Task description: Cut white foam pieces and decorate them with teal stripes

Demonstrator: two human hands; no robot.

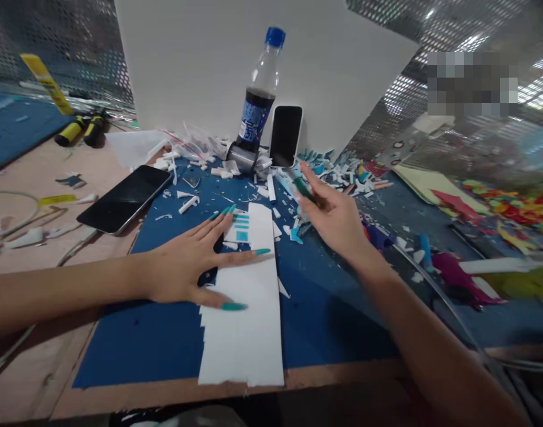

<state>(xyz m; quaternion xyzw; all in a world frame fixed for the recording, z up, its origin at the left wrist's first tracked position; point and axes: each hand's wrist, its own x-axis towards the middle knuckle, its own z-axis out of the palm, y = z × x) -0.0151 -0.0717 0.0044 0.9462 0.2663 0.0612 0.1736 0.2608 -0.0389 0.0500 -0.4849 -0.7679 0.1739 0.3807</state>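
My left hand (187,261) lies flat with its fingers spread. Its thumb and index finger press on a white sheet (249,332) with a ragged left edge, possibly foam board. The other fingertips rest by a small white piece with blue stripes and a blue square (242,236). Raised over the right side of the blue mat (325,332), my right hand (334,219) is closed round a slim green-handled tool (302,188). It looks like a craft knife, pointing up and left, but its tip is blurred.
White and blue scraps (342,172) litter the mat's back. A cola bottle (256,101) and an upright phone (286,135) stand by a white board (187,65). Another phone (124,198) lies left, near yellow-black handled tools (82,127). Colourful pieces (520,207) and a cable lie right.
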